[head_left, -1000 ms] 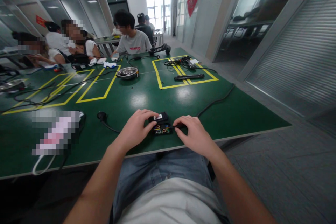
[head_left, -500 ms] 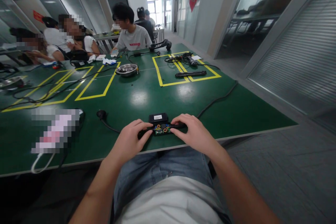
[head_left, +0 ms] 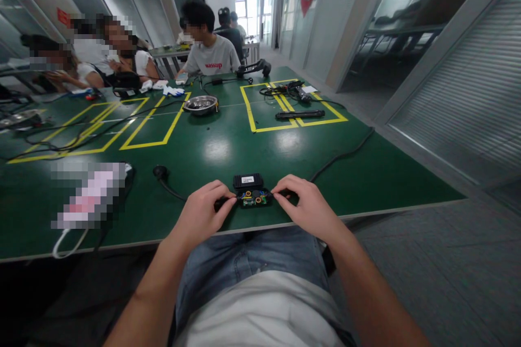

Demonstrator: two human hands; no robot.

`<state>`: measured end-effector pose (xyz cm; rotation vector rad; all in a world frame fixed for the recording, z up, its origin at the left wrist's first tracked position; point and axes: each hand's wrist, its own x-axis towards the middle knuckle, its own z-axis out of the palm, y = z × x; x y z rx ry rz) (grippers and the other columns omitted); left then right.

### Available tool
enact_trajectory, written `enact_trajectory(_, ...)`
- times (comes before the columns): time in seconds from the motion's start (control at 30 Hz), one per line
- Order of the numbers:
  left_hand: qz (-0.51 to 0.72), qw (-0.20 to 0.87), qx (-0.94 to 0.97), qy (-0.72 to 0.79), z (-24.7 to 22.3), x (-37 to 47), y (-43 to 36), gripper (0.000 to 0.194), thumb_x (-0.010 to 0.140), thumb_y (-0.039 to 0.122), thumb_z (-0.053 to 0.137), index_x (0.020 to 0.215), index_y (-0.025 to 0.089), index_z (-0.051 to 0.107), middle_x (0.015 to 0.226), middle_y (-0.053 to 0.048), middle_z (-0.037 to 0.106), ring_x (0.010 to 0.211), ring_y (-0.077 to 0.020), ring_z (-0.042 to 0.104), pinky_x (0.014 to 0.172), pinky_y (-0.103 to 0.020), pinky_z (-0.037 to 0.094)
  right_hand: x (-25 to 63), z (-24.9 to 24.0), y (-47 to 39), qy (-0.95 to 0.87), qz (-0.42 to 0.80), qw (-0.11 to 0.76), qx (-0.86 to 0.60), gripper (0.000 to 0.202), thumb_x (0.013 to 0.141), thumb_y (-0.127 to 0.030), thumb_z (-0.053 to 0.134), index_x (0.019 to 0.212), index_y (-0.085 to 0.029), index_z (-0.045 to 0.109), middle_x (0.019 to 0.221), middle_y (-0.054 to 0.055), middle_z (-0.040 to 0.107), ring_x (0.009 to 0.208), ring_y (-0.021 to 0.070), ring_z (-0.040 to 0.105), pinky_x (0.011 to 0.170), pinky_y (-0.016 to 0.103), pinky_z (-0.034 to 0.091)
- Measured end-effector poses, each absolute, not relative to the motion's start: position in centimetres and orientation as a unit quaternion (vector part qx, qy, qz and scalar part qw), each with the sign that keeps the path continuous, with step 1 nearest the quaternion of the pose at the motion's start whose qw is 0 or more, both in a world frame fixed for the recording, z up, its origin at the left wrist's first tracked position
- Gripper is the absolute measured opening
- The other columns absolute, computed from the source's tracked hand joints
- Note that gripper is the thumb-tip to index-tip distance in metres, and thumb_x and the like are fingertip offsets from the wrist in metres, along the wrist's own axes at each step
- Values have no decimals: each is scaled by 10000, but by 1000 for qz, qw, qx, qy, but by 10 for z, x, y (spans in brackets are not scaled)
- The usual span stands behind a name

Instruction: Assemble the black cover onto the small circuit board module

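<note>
In front of me an open black housing with a small circuit board (head_left: 255, 200) rests close to the table's near edge. Copper-coloured coils and thin coloured wires show on the board. My left hand (head_left: 207, 205) is closed in a pinch on the black power cord (head_left: 176, 194) where it meets the board's left end. On the opposite side, my right hand (head_left: 304, 203) pinches the black output cable (head_left: 341, 158) at the right end. Just behind the board lies a ribbed black cover (head_left: 247, 181) with a white label. The fingers partly hide both cable ends.
The cord's plug (head_left: 160, 172) lies to the left, beside a blurred pink-and-white object (head_left: 91, 195). Farther back on the green table (head_left: 391, 173) are a metal bowl (head_left: 201, 105), a black bar (head_left: 300, 114) and tangled cables (head_left: 280, 90). Several people sit beyond.
My right fingertips have drawn slightly outward from the board, uncovering more of its right end. The left hand keeps its pinch. The whole view has shifted a little.
</note>
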<state>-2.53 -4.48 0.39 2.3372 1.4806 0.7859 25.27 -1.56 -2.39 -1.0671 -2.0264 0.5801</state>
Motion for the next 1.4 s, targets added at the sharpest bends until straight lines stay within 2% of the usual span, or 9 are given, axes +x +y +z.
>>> enact_trajectory(0.13, 256, 90, 811, 518, 9, -25, -37, 192, 1011, 294, 659, 884, 226, 786, 1215, -95, 764, 1104, -282, 664, 990, -475, 544, 252, -25, -18, -802, 177, 374, -431, 122, 984, -168, 650, 928, -251, 719, 992, 49, 789, 1012, 268, 690, 933, 434, 469)
enact_trajectory(0.27, 265, 110, 805, 519, 13, -17, -19, 284, 1053, 263, 582, 1214, 241, 815, 1360, -108, 744, 1242, -283, 672, 1125, -510, 531, 253, -25, -20, -802, 175, 367, -438, 138, 944, -144, 647, 999, -255, 707, 992, 39, 779, 981, 260, 684, 929, 431, 463)
enact_trajectory(0.43, 222, 143, 822, 505, 12, -14, 0, 256, 1020, 269, 668, 1210, 262, 840, 1269, -87, 808, 1164, -283, 730, 1078, -476, 574, 254, -27, -18, -799, 167, 362, -449, 156, 902, -124, 639, 971, -253, 693, 971, 36, 774, 966, 259, 685, 931, 431, 466)
enact_trajectory(0.63, 297, 140, 809, 487, 17, -18, -19, 279, 1057, 320, 656, 1278, 259, 815, 1255, -90, 799, 1146, -260, 718, 1063, -442, 583, 253, -26, -18, -799, 176, 358, -450, 150, 919, -124, 635, 970, -251, 697, 966, 28, 774, 962, 247, 691, 931, 424, 460)
enact_trajectory(0.83, 236, 145, 854, 440, 18, -12, -38, 270, 1058, 281, 666, 1268, 304, 834, 1255, -90, 789, 1149, -256, 696, 1066, -447, 584, 252, -26, -18, -796, 172, 361, -454, 164, 909, -109, 643, 963, -255, 696, 949, 25, 767, 946, 248, 690, 926, 420, 455)
enact_trajectory(1.03, 216, 150, 857, 444, 23, -11, -31, 268, 1060, 288, 657, 1274, 292, 818, 1235, -82, 797, 1112, -252, 714, 1035, -428, 590, 251, -28, -17, -796, 173, 363, -454, 169, 905, -103, 649, 963, -254, 696, 956, 19, 770, 950, 244, 697, 930, 417, 455)
enact_trajectory(1.23, 244, 134, 802, 528, 15, -9, -7, 258, 1024, 223, 642, 1233, 223, 793, 1215, -89, 801, 1124, -277, 711, 1045, -451, 578, 251, -25, -18, -800, 176, 351, -454, 148, 927, -116, 680, 987, -248, 704, 974, 21, 775, 958, 244, 706, 922, 414, 453)
enact_trajectory(1.33, 253, 143, 802, 522, 11, -12, -9, 243, 1039, 266, 627, 1198, 229, 808, 1280, -92, 778, 1175, -272, 715, 1083, -441, 565, 250, -24, -20, -806, 182, 339, -450, 139, 960, -162, 717, 1064, -253, 729, 1017, 32, 785, 979, 247, 703, 910, 410, 456)
enact_trajectory(1.4, 289, 131, 787, 528, 10, -15, -19, 259, 1054, 316, 618, 1207, 229, 807, 1294, -101, 750, 1150, -261, 723, 1036, -412, 586, 249, -23, -20, -811, 182, 330, -447, 150, 972, -182, 742, 1101, -257, 743, 1050, 37, 791, 1003, 250, 698, 914, 410, 455)
